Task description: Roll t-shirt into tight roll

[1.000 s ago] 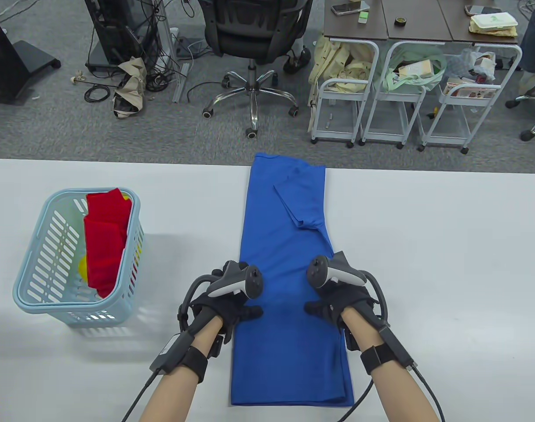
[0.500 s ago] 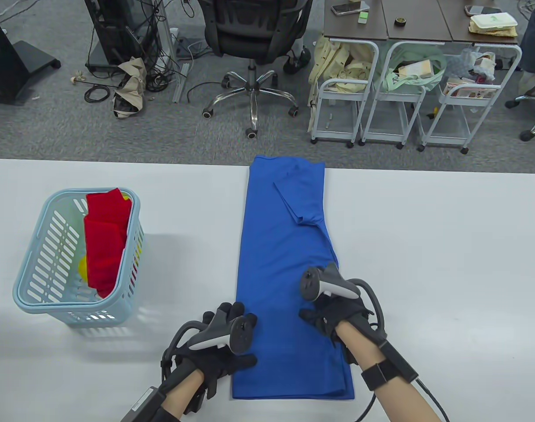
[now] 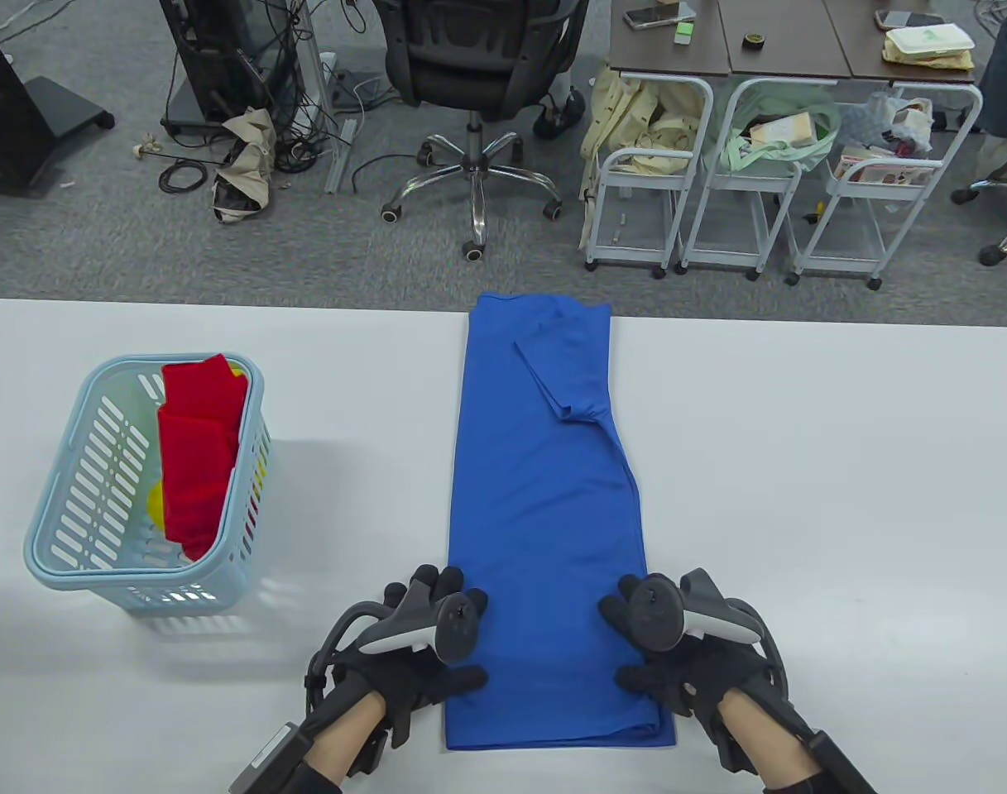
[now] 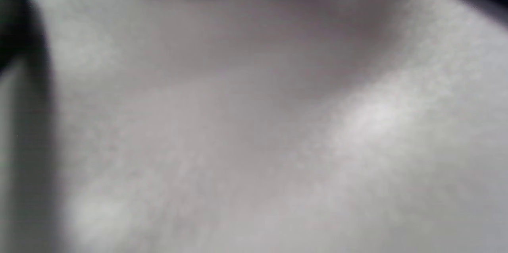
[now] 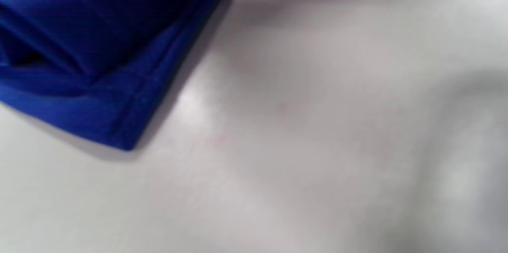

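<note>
Table view: both hands, left hand [image 3: 412, 662] and right hand [image 3: 685, 662], fingers relaxed, rest on t-shirt [image 3: 544, 496] at 6 o'clock hem; rolling not begun; next, curl hem toward 12 o'clock.

Bright, even light in the sharp table view; both wrist views are blurred, soft grey shadows across them.

left hand [image 3: 412, 662]: fingers spread, flat, thumb inward | right hand [image 3: 685, 662]: likewise
</note>
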`<state>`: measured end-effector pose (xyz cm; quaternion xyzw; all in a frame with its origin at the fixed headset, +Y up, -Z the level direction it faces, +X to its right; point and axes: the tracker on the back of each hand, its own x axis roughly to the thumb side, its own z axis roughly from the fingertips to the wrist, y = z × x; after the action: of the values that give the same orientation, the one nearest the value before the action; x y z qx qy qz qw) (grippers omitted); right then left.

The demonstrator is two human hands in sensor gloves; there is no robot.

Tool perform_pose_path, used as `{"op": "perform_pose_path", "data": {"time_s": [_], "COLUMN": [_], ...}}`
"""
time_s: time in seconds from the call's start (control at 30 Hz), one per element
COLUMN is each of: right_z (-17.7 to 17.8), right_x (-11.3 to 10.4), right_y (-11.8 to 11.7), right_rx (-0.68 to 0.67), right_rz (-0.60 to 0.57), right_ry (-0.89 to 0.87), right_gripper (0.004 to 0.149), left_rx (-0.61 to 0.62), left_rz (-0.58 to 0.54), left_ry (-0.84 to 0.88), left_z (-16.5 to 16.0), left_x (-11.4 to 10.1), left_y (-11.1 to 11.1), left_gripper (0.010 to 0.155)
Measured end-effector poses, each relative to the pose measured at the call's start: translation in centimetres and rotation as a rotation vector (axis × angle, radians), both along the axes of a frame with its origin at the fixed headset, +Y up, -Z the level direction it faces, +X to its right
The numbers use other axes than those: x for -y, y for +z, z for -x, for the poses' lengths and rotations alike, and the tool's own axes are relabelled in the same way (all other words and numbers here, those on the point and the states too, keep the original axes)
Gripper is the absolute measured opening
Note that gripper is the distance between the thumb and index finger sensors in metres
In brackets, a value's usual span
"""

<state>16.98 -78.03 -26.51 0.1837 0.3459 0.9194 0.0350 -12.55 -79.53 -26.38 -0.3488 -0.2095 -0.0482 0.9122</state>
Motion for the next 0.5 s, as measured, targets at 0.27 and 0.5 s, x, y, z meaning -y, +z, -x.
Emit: {"op": "perform_pose_path", "data": {"time_s": [0.27, 0.5], "right_z": [0.7, 1.7], "right_x": [-0.3, -0.8], "right_y": [0.3, 1.8], "right_rx": [0.019, -0.038], "right_rz": [-0.053, -0.062], "right_ry": [0.016, -0.007], "right_gripper": [0.076, 0.075], "left_rx": [-0.015, 0.083], "left_rz": [-0.055, -0.248], "left_ry": [0.039, 0.140], "left_z": [0.2, -0.6], "left_x": [-0.1, -2.2], "left_y": [-0.9, 0.7], "left_gripper": [0.083, 0.082]}}
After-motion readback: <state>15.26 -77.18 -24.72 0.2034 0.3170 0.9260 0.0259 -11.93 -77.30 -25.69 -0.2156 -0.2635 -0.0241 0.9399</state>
